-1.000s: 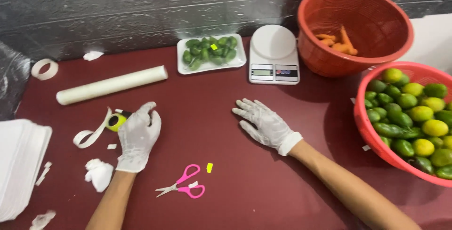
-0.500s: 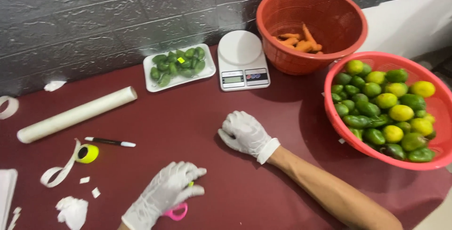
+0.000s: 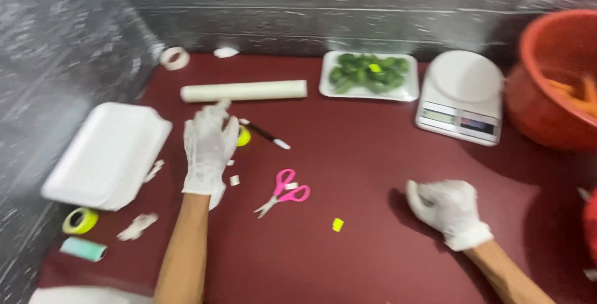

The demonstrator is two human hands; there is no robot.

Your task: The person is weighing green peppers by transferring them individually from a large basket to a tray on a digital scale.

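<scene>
Compared with half a second earlier, the view has swung left, so the stack of white foam trays (image 3: 109,155) now shows at the left and the basket of limes has left the frame. The left hand (image 3: 210,148), gloved in white, has moved up from the pink scissors (image 3: 283,191) to the small yellow tape roll (image 3: 244,136); it lies open, fingers extended and blurred, partly covering the roll, and whether it grips the roll cannot be told. A pen (image 3: 264,133) lies just right of the roll, and the roll of cling film (image 3: 244,91) lies just beyond the fingertips. The right hand (image 3: 449,209), also gloved, rests loosely curled on the dark red desk (image 3: 373,260), holding nothing, well apart from the tape roll and to the right of the scissors. Behind it stand a white kitchen scale (image 3: 461,96), a tray of limes (image 3: 369,75) and a red basket (image 3: 550,80).
</scene>
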